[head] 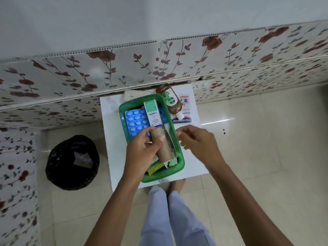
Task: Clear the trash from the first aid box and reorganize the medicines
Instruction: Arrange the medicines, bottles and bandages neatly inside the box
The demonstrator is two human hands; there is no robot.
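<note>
From the head camera, looking down: a green plastic first aid box (179, 162) sits on a small white counter (113, 139) against a floral-tiled wall. The left hand (142, 153) is over the box, its fingers (160, 139) wrapped around a brown cardboard tube (162, 144), which lies at a slant across the near half of the box, above crumpled green wrappers (171, 163) and a yellow scrap (155, 168). The right hand (197, 141) hovers just beside the box's right rim, fingers loosely curled and holding nothing.

Farther back in the box lie a blue blister pack of tablets (135, 121) and an Optibex carton (152, 113). Outside it, on the counter, a Dettol bottle (172, 102) lies on its side over a Hansaplast packet (182, 119). A bin lined with a black bag (71, 161) stands on the floor to the left, well apart from the counter.

The tube looks like the trash in hand. It should be very light and fairly stiff, though hollow, so a hard squeeze would likely crush it; a grip around its middle, as here, seems right. The wrappers beneath look thin and slippery, better pinched up together.
</note>
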